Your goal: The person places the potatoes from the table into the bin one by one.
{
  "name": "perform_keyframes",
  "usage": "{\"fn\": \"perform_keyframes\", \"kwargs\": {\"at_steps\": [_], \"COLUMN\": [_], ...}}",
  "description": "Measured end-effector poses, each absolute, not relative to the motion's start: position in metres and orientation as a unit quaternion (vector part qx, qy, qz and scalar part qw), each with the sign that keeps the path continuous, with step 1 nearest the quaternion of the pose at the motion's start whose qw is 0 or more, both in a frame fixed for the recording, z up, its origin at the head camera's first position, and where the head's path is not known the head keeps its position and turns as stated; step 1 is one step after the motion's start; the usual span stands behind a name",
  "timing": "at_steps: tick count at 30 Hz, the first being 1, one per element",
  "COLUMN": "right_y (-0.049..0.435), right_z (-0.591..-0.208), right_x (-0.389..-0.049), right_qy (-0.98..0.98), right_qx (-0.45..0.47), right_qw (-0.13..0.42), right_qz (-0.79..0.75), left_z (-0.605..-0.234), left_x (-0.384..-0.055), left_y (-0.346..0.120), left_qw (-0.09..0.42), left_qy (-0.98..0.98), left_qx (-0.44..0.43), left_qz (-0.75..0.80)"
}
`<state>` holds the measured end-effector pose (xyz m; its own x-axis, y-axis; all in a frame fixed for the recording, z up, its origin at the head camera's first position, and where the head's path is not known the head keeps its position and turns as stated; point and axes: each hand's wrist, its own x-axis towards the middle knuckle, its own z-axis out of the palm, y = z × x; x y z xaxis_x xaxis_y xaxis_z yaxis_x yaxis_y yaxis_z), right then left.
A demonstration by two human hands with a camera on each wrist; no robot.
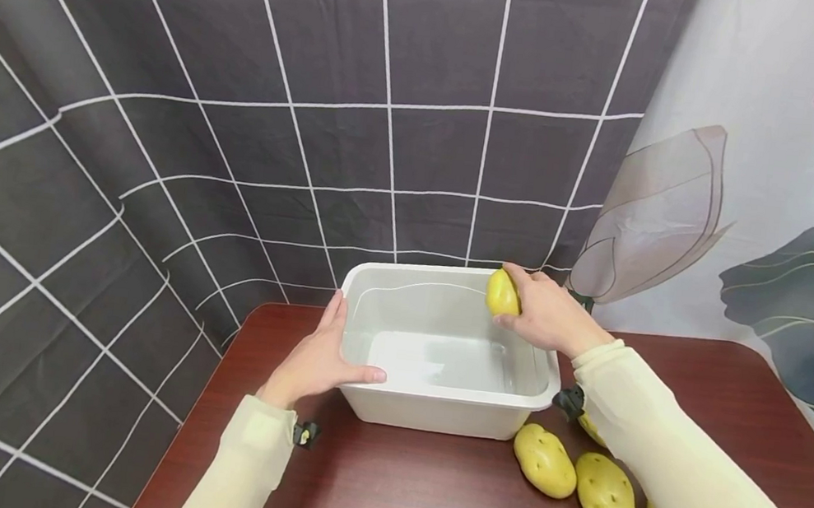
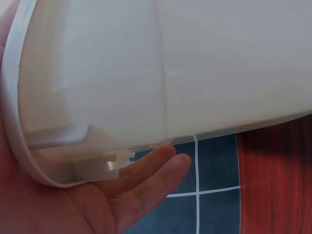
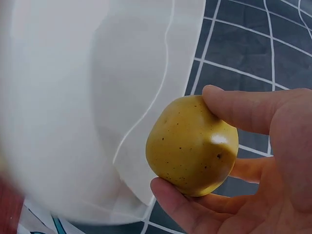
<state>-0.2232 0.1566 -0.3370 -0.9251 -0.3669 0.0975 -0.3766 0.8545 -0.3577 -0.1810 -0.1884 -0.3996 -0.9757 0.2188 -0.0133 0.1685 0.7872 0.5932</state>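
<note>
A white plastic tub stands on the table, its inside bare where I can see it. My left hand holds the tub's front left corner, thumb over the front rim and fingers along the outer left side. In the left wrist view, two fingers reach past the rim on the outside. Over the tub's right end, my right hand grips a yellow potato between thumb and fingers. The right wrist view shows this potato speckled with dark dots, apart from the tub's wall.
More yellow potatoes, one and another, lie on the dark red table right of the tub's front; others are partly hidden under my right sleeve. A dark gridded cloth hangs behind the tub.
</note>
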Motion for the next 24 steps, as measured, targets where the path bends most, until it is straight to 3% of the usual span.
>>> {"fn": "perform_keyframes", "kwargs": {"at_steps": [24], "right_y": [0.1487], "right_z": [-0.3346], "right_x": [-0.2338], "right_qy": [-0.963], "right_qx": [0.200], "right_qw": [-0.006], "right_qz": [0.180], "left_z": [-0.3989], "left_x": [-0.1803], "left_y": [-0.1889], "left_qw": [0.035], "left_qy": [0.944], "left_qx": [0.104], "left_qz": [0.311]}}
